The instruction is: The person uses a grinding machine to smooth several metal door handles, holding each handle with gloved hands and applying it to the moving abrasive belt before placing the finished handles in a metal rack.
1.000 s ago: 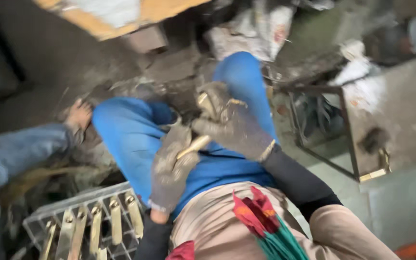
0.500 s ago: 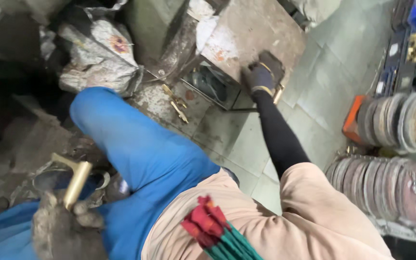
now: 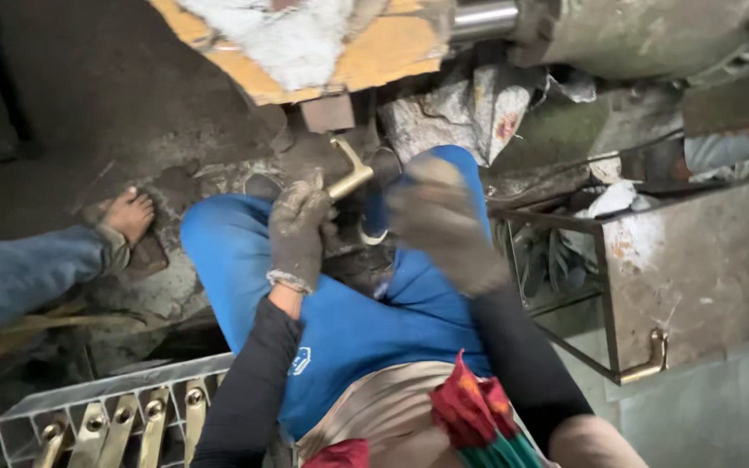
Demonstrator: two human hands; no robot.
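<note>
Brass handle [image 3: 350,176] clenched in gloved left hand [image 3: 298,232] fingers, blurred right hand [image 3: 440,224] beside, grip unclear

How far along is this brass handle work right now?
Done: finished-looking brass pieces sit lined up in the grey crate. In hand: the gloved left hand holds one brass handle; the right hand is blurred beside it. Left: another brass piece hangs on the metal box.

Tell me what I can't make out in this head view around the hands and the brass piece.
- Right hand: motion-blurred, so its grip is unreadable.
- Brass handle: lower end hidden inside the left hand.
- Wire crate of brass parts: cut off by the bottom edge.
- Metal box: contents shadowed, unclear.
</note>
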